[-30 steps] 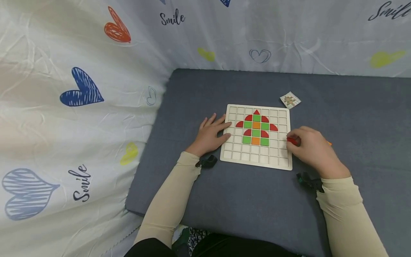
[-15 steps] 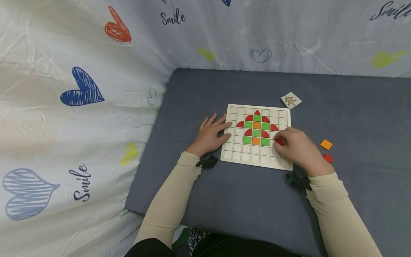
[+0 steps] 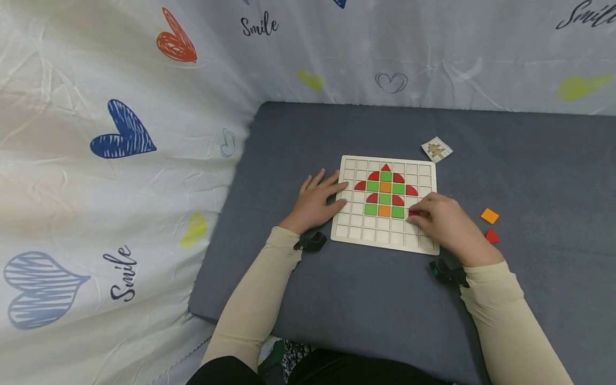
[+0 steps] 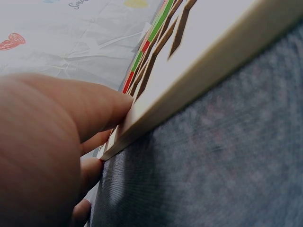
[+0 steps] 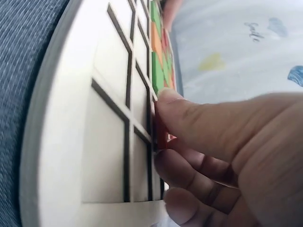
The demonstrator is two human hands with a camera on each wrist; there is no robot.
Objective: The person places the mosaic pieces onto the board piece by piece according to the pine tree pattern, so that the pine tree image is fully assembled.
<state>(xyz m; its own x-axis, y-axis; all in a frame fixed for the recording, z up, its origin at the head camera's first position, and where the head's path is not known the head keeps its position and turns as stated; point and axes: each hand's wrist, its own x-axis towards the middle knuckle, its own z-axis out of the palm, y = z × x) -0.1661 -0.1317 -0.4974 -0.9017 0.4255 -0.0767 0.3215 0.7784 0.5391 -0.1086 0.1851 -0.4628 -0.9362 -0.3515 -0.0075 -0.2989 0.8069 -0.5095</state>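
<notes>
A pale wooden grid board (image 3: 352, 231) lies on the grey surface, with green and orange squares, red quarter-rounds and a red triangle (image 3: 386, 168) set in its cells. My left hand (image 3: 314, 206) rests at the board's left edge, fingers spread, thumb and fingertips on the rim. With thumb and fingers my right hand (image 3: 440, 222) pinches a red piece (image 3: 413, 213) at a cell just right of the lowest green square (image 3: 398, 212). In the right wrist view the red piece (image 5: 161, 125) stands close against the grid, mostly covered by the thumb.
A loose orange square (image 3: 490, 216) and a red piece (image 3: 492, 236) lie right of the board. A small card with a printed grid pattern (image 3: 437, 149) lies beyond its top right corner. White cloth with printed hearts (image 3: 122, 131) hangs at the left and back.
My right hand has moved left with the red piece, from the board's right edge to a cell beside the green square. The left hand has stayed in place.
</notes>
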